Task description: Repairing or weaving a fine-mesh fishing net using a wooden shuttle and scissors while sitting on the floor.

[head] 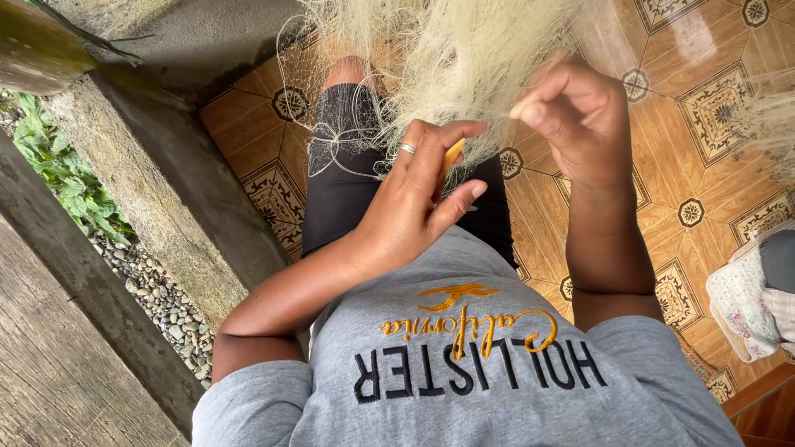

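Head view: left hand (411,199) grips yellow tool (452,155), right hand (571,116) pinches pale netting (464,50) above tiled floor (704,157).

Pale netting (464,50) is hanging across the space ahead, a concrete ledge (166,182) is blocking the left; tiled floor (712,165) is lying open rightward.

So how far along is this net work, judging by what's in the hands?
How much is finished can't be told: the pale net hangs bunched over the lap, no worked part distinguishable. In hand: the left hand holds a small orange tool at the mesh, and the right hand pinches strands. Loose net also trails over the shorts.
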